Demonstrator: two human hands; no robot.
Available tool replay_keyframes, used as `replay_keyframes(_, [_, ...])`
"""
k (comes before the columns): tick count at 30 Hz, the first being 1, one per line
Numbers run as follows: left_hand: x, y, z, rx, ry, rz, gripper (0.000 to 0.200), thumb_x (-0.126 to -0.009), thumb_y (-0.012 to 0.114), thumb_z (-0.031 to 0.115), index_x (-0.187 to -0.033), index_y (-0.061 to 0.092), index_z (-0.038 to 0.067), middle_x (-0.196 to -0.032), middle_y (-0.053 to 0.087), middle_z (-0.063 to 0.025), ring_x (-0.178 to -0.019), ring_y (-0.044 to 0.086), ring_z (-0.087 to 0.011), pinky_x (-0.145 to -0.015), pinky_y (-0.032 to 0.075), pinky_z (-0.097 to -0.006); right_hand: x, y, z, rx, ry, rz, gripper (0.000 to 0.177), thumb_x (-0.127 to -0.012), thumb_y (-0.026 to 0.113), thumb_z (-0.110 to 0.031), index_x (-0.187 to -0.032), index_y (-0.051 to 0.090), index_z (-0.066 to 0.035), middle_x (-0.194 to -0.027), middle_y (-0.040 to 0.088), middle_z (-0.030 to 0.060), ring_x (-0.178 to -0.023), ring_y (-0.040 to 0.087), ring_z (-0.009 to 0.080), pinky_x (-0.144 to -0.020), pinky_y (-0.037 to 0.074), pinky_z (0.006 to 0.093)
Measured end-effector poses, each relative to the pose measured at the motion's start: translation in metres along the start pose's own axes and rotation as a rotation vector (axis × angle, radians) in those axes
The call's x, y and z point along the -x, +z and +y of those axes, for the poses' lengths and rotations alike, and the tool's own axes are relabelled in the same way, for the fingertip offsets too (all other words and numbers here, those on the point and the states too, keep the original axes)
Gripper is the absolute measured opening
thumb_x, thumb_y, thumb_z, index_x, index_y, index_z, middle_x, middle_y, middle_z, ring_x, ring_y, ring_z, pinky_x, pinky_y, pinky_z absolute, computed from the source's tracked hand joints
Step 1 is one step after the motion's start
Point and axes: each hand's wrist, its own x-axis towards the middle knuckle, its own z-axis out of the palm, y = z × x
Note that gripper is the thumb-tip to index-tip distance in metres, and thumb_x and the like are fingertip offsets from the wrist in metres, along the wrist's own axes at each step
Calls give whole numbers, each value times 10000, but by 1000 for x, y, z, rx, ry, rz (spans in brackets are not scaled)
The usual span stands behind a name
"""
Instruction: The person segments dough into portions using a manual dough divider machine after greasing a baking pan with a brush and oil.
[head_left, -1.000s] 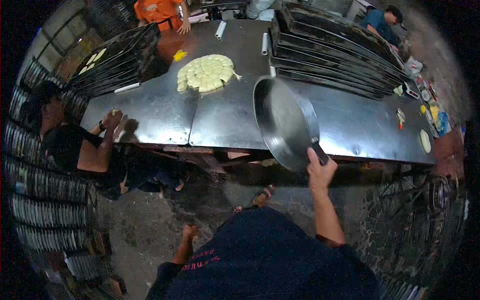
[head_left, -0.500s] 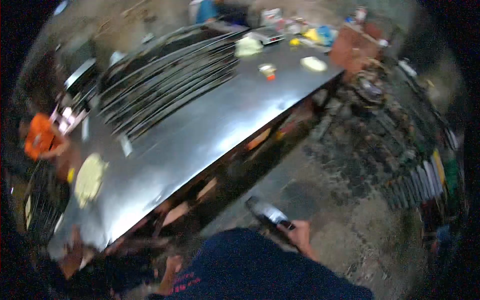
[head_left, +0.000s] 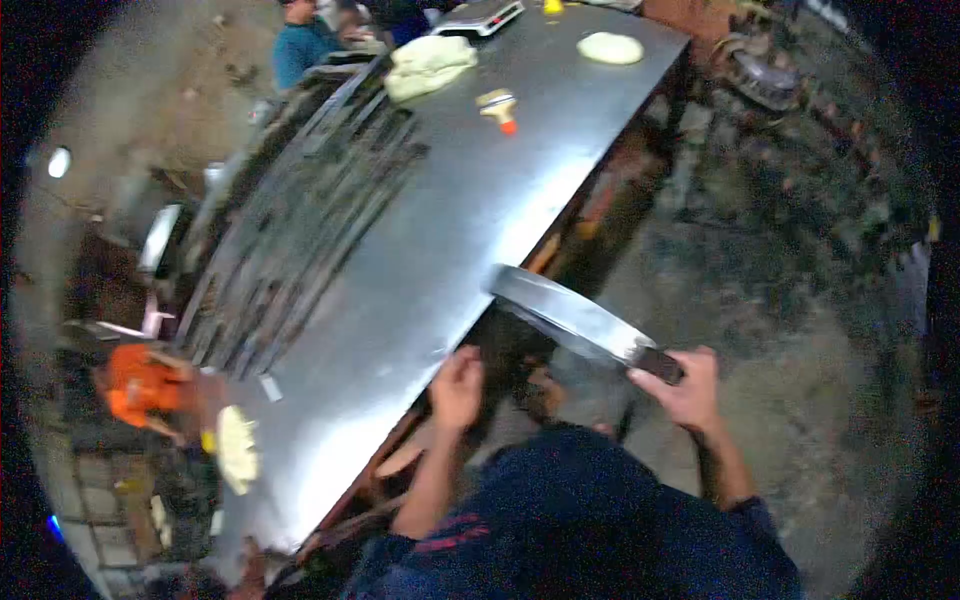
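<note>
In my right hand (head_left: 690,390) is a large knife (head_left: 575,308) with a broad, shiny blade and a dark handle. My fingers wrap round the handle, and the blade points up and left, its tip at the front edge of the metal table (head_left: 400,270). My left hand (head_left: 458,388) is raised at the same edge, lower left of the tip. It looks empty, its fingers loosely bent and somewhat apart, though blurred. Farther back on the table lies a brush (head_left: 497,108) with an orange-red end.
Dough lumps lie on the table: a large one (head_left: 430,65), a round one (head_left: 610,48) and a flat one (head_left: 238,450). A scale (head_left: 480,17) stands at the back. Dark metal bars (head_left: 300,220) line the far side. People in orange (head_left: 145,385) and teal (head_left: 303,50) are beyond.
The knife has come up from low beside my body to the table edge. My left hand has moved up and right to the edge. The view has turned and shifted.
</note>
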Motion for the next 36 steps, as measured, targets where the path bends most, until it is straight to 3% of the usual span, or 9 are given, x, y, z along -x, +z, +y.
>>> replay_keyframes(7, [-148,38,-51,-319,-60,421,652,-758,712,311,-1214,507,-107,-860,609,-175,-800,580,-314,-796,449,-382,-165,53,31,-1101,563,47,297,-824,690,-221,-610,514,-117,-456,371,-63,-364,286,62,-383,199,262])
replay_keyframes(10, [-187,41,-60,-261,-279,109,321,-734,651,204,-971,629,-11,-812,643,-224,-844,584,-373,-819,444,-418,-230,89,53,-1211,724,-64,336,-873,626,-277,-604,466,-154,-435,348,-68,-346,258,61,-382,200,258])
replay_keyframes(13, [-219,42,-60,-216,-270,352,200,-688,573,81,-863,623,-1,-762,613,-188,-807,574,-382,-763,451,-442,-278,116,107,-1385,854,-181,364,-866,630,-290,-567,487,-139,-451,384,-31,-349,350,93,-368,271,277])
replay_keyframes(16, [-236,40,-39,-211,-354,403,286,-679,539,25,-949,628,-9,-814,593,-199,-839,562,-391,-778,443,-446,-305,115,131,-50,501,-272,323,-817,659,-316,-959,645,-26,-673,601,129,-678,631,340,-646,498,407])
replay_keyframes(27, [-282,125,-31,-379,-578,763,439,-730,490,-5,-1163,544,-53,-1028,541,-228,-934,544,-393,-824,445,-426,-616,197,188,587,-561,-423,329,-803,570,-148,-1129,614,-129,-1094,574,160,-995,561,350,-814,476,437])
replay_keyframes(29, [-286,147,-24,-464,-449,908,420,-737,463,-1,-1147,550,-22,-1033,547,-198,-941,546,-381,-820,452,-427,-668,217,220,382,-1072,-261,307,-844,524,-176,-1134,622,-150,-1113,568,188,-990,563,370,-831,468,446])
replay_keyframes(30, [-290,153,-20,-511,-446,908,407,-735,454,-6,-1129,558,5,-1040,550,-184,-931,549,-379,-816,456,-437,-695,224,210,213,-707,-625,326,-853,513,-192,-1156,616,-134,-1188,541,216,-1008,562,388,-858,460,458])
replay_keyframes(35, [-291,158,24,-456,-598,934,458,-734,543,22,-1191,543,55,-1050,536,-179,-927,561,-386,-795,477,-443,-752,191,186,425,-620,-543,298,-886,556,-132,-1172,598,-60,-965,657,150,-886,639,289,-711,515,372])
replay_keyframes(36, [-288,156,25,-496,-636,938,442,-744,541,28,-1185,548,55,-1050,537,-177,-922,563,-384,-795,478,-443,-766,192,198,-11,-503,-514,296,-908,553,-160,-1183,591,-55,-979,657,140,-872,647,263,-703,529,353])
